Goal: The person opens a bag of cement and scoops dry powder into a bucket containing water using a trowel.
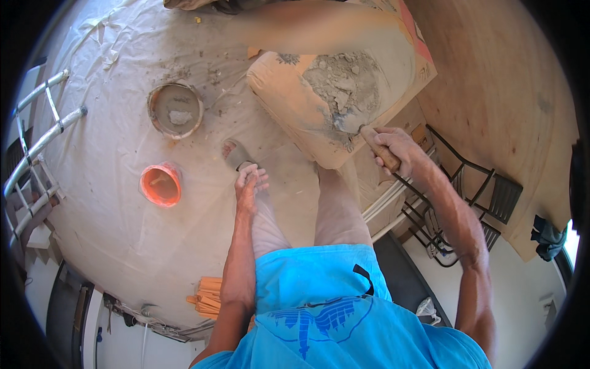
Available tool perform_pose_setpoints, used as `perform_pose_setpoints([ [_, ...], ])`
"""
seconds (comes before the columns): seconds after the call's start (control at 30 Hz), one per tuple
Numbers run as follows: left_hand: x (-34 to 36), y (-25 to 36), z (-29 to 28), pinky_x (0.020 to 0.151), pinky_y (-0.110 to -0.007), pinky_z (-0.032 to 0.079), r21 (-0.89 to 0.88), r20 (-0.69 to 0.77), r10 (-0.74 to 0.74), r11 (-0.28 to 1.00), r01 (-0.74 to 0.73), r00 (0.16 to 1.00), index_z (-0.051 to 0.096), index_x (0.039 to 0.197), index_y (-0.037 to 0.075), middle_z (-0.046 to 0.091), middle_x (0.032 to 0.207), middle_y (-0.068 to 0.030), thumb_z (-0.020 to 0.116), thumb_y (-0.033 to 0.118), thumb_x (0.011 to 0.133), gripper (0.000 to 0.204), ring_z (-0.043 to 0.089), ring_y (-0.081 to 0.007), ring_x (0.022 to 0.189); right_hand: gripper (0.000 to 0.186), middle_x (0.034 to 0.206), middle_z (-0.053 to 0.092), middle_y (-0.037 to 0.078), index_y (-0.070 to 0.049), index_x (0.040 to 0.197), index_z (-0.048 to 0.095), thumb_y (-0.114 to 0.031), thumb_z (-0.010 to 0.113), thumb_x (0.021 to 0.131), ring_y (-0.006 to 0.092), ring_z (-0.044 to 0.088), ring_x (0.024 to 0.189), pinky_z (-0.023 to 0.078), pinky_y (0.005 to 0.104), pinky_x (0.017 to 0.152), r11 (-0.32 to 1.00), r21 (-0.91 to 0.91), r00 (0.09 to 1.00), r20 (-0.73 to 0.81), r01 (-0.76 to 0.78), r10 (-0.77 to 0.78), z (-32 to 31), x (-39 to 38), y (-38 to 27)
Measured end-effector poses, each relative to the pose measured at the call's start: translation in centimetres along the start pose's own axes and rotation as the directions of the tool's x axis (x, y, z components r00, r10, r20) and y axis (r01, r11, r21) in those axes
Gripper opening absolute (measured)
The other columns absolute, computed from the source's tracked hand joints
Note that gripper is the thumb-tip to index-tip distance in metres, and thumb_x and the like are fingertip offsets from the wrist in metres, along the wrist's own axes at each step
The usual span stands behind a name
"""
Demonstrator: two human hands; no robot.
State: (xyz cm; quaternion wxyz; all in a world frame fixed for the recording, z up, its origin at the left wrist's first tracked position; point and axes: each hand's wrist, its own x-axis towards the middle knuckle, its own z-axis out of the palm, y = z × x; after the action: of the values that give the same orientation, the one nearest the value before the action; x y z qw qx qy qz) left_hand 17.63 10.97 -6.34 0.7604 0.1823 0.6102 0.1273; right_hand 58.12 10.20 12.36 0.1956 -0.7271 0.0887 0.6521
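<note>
My right hand (398,151) is wrapped round the wooden handle of a trowel (376,142). The trowel's metal blade dips into grey cement-like powder (347,86), partly covered by it. That powder lies in a large torn paper bag (289,98), which stands in front of me. My left hand (249,183) hangs over my left leg, fingers loosely apart and holding nothing. To its left a round bucket (198,98) contains grey mix with a paler lump on top. Closer in stands an orange-red bucket (161,184) with some liquid inside.
Wrinkled plastic sheeting (110,227) covers the floor. A metal ladder-like frame (46,132) stands at the left edge. Black metal racks (473,197) and pale pipes (393,200) are at the right by a wooden panel (491,74). Orange pieces (209,296) are stacked near my left arm.
</note>
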Motion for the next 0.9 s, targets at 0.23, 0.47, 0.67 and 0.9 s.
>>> perform_pose_setpoints([
  [0.23,0.4,-0.5,0.3,0.088,-0.042,0.057,0.017,0.008,0.012,1.000,-0.012,1.000,0.056,0.134,0.001,0.068,0.121,-0.0185,0.068,0.031,0.099,0.048,0.069,-0.0286,0.108,0.039,0.074,0.059,0.005,-0.001,0.130,0.060,-0.011,0.051,0.094,0.0125,0.055,0.049,0.045,0.0285,0.038,0.979,0.062,0.975,-0.121,0.194,-0.186,2.8,2.4,4.9],
  [0.47,0.1,-0.9,0.1,0.087,-0.041,0.058,0.039,0.003,0.025,0.999,-0.025,1.000,0.055,0.135,0.000,0.067,0.122,-0.0186,0.068,0.032,0.099,0.049,0.068,-0.0281,0.108,0.039,0.075,0.060,0.005,-0.002,0.129,0.061,-0.012,0.050,0.093,0.0120,0.056,0.051,0.045,0.0284,0.041,0.948,0.096,0.944,-0.168,0.304,-0.285,4.3,4.3,5.3],
  [0.67,-0.3,-0.9,0.5,0.088,-0.042,0.057,0.060,0.008,0.010,0.998,-0.011,1.000,0.054,0.136,0.000,0.067,0.122,-0.0189,0.068,0.032,0.099,0.052,0.068,-0.0284,0.109,0.041,0.075,0.059,0.005,0.002,0.130,0.060,-0.016,0.053,0.095,0.0122,0.057,0.053,0.046,0.0291,0.044,0.940,0.156,0.942,-0.198,0.304,-0.272,5.2,5.0,4.0],
  [0.9,-0.8,-1.8,0.0,0.088,-0.043,0.057,0.059,0.003,0.032,0.998,-0.032,0.999,0.054,0.137,0.000,0.068,0.121,-0.0190,0.067,0.030,0.100,0.050,0.068,-0.0283,0.109,0.043,0.074,0.060,0.004,-0.002,0.136,0.059,-0.015,0.053,0.096,0.0123,0.057,0.052,0.045,0.0303,0.042,0.924,0.250,0.952,-0.171,0.290,-0.253,4.5,4.7,4.6],
])
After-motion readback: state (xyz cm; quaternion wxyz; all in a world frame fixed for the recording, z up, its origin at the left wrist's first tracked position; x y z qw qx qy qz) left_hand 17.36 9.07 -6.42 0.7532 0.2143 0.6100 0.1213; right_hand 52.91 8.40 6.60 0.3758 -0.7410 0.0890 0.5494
